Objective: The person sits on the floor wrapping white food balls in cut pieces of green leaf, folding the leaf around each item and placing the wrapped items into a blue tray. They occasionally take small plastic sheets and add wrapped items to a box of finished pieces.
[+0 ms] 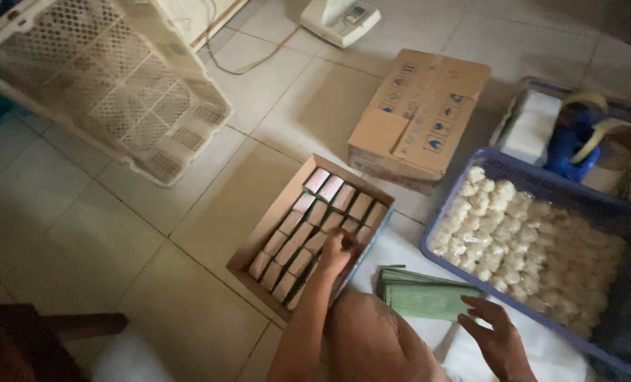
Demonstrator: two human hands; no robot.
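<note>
Keep left hand (336,252) pinched on a wrapped packet, seating it squarely in the cardboard tray (259,237), right hand (496,336) spread open beside the folded green leaves (428,297).

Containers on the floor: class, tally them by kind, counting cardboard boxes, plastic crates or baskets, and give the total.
Cardboard boxes: 2 — open cardboard box of small packets, where the left hand rests, and closed cardboard box.
Plastic crates or baskets: 3 — white crate, blue basket, grey basket.
Total: 5
</note>
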